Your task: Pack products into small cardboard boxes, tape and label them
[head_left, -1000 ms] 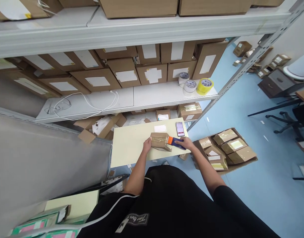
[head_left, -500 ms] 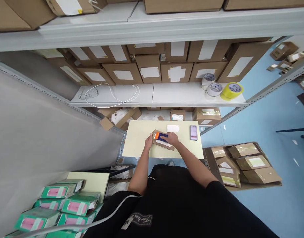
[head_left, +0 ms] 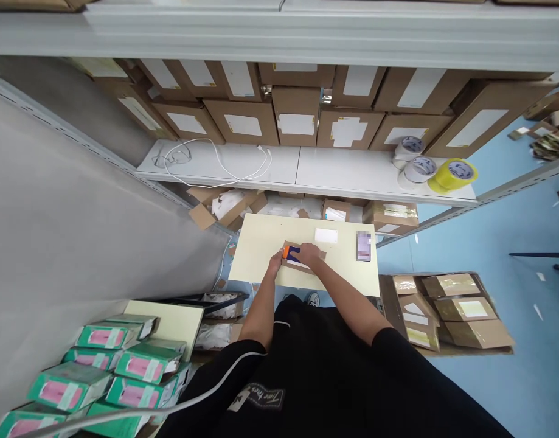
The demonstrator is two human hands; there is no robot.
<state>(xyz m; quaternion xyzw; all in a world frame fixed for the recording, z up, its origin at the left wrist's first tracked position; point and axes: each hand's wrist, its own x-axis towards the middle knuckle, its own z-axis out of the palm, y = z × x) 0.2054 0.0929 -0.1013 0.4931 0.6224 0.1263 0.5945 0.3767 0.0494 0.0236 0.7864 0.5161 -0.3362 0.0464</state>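
On the cream tabletop point(head_left: 256, 243) a small flat cardboard box point(head_left: 302, 268) with a white label lies in front of me. My right hand point(head_left: 308, 253) is closed around a dark blue and orange tape dispenser point(head_left: 294, 253), pressing it along the top of the box. The dispenser's orange end points left, at the box's left end. My left hand point(head_left: 275, 263) grips that same left end, its thumb close to the orange part. Fingers under the box are hidden. A white card point(head_left: 326, 235) and a phone point(head_left: 364, 246) lie farther back on the table.
Behind the table, a shelf point(head_left: 334, 173) holds labelled cartons point(head_left: 297, 121), a white cable point(head_left: 215, 152), white tape rolls point(head_left: 418, 169) and a yellow roll point(head_left: 452, 176). A large carton of packed boxes point(head_left: 471, 309) stands right. Green boxes point(head_left: 140, 365) are stacked at lower left.
The tape dispenser has shifted slightly left along the box, toward my left hand. The shiny strip that showed at its orange end is no longer visible. My view has tilted down a little.
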